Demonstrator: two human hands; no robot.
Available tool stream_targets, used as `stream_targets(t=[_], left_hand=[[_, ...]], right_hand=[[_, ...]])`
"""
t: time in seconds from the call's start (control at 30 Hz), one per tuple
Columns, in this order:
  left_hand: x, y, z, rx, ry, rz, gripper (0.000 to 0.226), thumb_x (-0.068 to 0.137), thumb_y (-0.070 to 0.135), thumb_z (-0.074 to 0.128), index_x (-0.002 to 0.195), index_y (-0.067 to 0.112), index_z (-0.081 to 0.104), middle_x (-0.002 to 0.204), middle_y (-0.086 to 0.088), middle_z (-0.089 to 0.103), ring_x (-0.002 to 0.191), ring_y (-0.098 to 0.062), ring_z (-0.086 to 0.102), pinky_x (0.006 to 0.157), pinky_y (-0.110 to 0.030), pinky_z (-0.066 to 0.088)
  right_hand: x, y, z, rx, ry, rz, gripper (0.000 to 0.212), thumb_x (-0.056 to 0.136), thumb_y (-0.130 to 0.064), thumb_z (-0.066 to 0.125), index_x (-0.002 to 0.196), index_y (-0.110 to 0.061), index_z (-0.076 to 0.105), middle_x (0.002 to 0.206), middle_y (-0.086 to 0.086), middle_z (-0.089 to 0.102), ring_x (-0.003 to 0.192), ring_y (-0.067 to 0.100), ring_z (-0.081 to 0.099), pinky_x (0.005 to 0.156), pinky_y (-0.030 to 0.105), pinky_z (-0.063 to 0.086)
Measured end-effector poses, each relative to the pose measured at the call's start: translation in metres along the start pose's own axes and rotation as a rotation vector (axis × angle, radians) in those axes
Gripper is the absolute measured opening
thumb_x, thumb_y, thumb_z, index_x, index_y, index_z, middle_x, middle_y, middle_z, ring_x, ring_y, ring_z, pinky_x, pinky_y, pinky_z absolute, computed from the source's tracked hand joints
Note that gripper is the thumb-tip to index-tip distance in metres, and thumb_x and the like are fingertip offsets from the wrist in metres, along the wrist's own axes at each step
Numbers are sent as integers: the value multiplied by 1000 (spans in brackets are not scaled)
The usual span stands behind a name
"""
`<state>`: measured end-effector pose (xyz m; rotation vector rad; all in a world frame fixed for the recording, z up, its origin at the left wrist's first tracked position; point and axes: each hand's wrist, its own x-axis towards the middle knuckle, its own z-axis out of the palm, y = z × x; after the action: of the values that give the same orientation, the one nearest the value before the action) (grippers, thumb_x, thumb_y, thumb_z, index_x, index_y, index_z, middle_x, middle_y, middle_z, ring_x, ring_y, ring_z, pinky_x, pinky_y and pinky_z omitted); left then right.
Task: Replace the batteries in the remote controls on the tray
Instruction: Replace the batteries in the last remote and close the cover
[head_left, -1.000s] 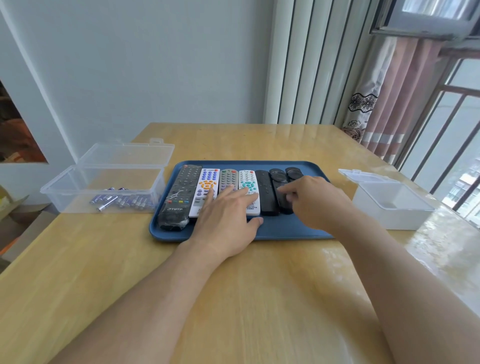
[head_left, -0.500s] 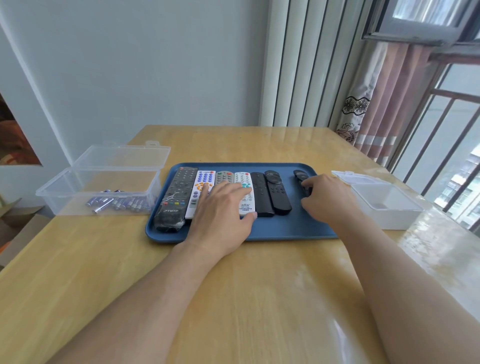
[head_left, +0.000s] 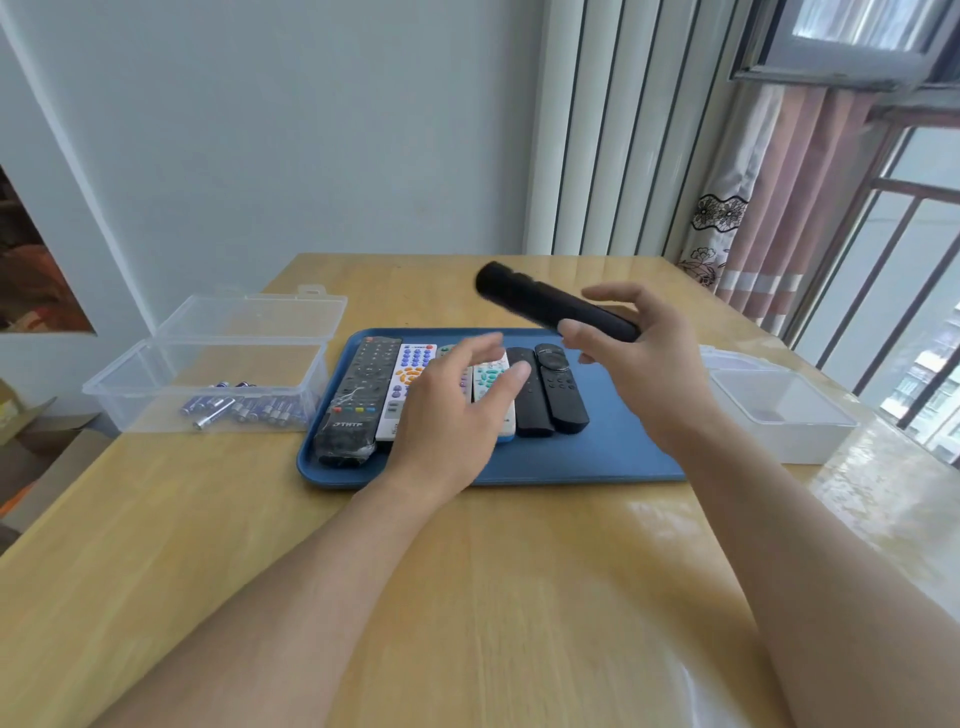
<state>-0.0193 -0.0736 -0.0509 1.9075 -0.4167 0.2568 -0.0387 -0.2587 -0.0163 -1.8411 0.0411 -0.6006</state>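
A blue tray (head_left: 613, 457) lies on the wooden table with several remotes side by side: a large black one (head_left: 353, 400), a white one with blue and orange buttons (head_left: 408, 384), a white one with teal buttons (head_left: 488, 379) and two slim black ones (head_left: 545, 395). My right hand (head_left: 639, 364) holds a black remote (head_left: 545, 304) in the air above the tray, its far end pointing left and away. My left hand (head_left: 457, 410) hovers over the white remotes with fingers spread, holding nothing.
A clear plastic box (head_left: 208, 374) with its lid open stands left of the tray and holds several blue batteries (head_left: 244, 405). An empty white box (head_left: 779, 410) sits to the tray's right. Window bars and a curtain are at the right.
My right hand picked the rightmost black remote off the tray and raised it. My left hand lifted off the white remotes.
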Motion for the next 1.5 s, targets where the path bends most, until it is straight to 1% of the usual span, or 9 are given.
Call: stream_targets(t=[0.07, 0.2, 0.37, 0.57, 0.87, 1.07, 1.3, 1.4, 1.5], left_hand=[[3, 3, -2, -205, 2, -123, 45, 93, 46, 68, 134, 29, 59, 114, 20, 71, 113, 5, 61, 99, -21, 44], [9, 1, -6, -548, 123, -198, 29, 91, 30, 76, 115, 17, 67, 97, 6, 78, 100, -14, 73, 95, -36, 54], [11, -1, -5, -744, 164, -189, 21, 94, 10, 71, 112, 4, 65, 101, -13, 76, 94, -26, 75, 87, -34, 59], [10, 3, -6, -835, 128, -207, 2, 95, 5, 67, 94, 4, 66, 98, -16, 75, 98, -34, 75, 94, -43, 59], [11, -1, -5, -800, 132, -203, 5, 92, 1, 70, 96, 2, 67, 95, -15, 75, 100, -32, 75, 95, -42, 59], [11, 1, -7, -831, 122, -217, 8, 91, -1, 70, 90, 6, 68, 89, -10, 75, 99, -30, 75, 91, -39, 60], [11, 2, -8, -861, 142, -215, 8, 88, -2, 73, 89, 4, 68, 90, -10, 75, 100, -28, 74, 88, -37, 61], [12, 4, -9, -892, 162, -220, 9, 88, 1, 74, 94, 4, 68, 97, -13, 74, 102, -29, 74, 89, -36, 60], [12, 5, -11, -916, 178, -234, 11, 92, 10, 72, 102, 9, 68, 95, -4, 76, 102, -21, 74, 87, -30, 59]], right_hand=[[-6, -6, 9, 230, -96, 41, 34, 79, -19, 84, 106, -13, 65, 88, 5, 77, 85, 27, 75, 80, 34, 59], [-12, -10, 22, 403, -207, 136, 40, 68, -26, 83, 102, -9, 68, 92, 5, 76, 81, 21, 74, 72, 23, 57], [-13, -9, 23, 521, -235, 345, 42, 66, -28, 81, 104, -13, 69, 87, -1, 76, 73, 13, 72, 80, 21, 56], [-13, -3, 24, 494, -253, 395, 30, 68, -32, 80, 90, -15, 70, 77, -5, 73, 77, 12, 70, 78, 20, 54], [-14, 0, 26, 405, -205, 382, 33, 67, -35, 82, 92, -15, 74, 91, 1, 77, 84, 13, 73, 76, 24, 52], [-13, -1, 24, 384, -214, 362, 18, 83, -25, 78, 95, -13, 75, 90, -1, 77, 84, 12, 73, 77, 22, 52], [-17, -9, 27, 371, -212, 317, 46, 67, -36, 83, 104, -9, 75, 101, 3, 78, 91, 18, 75, 113, 42, 41], [-15, -6, 27, 380, -188, 309, 55, 69, -36, 83, 113, -5, 69, 100, 9, 74, 79, 17, 74, 95, 34, 54], [-17, -9, 29, 364, -329, 356, 24, 87, -22, 75, 102, -6, 68, 92, 12, 69, 71, 19, 69, 65, 23, 56]])
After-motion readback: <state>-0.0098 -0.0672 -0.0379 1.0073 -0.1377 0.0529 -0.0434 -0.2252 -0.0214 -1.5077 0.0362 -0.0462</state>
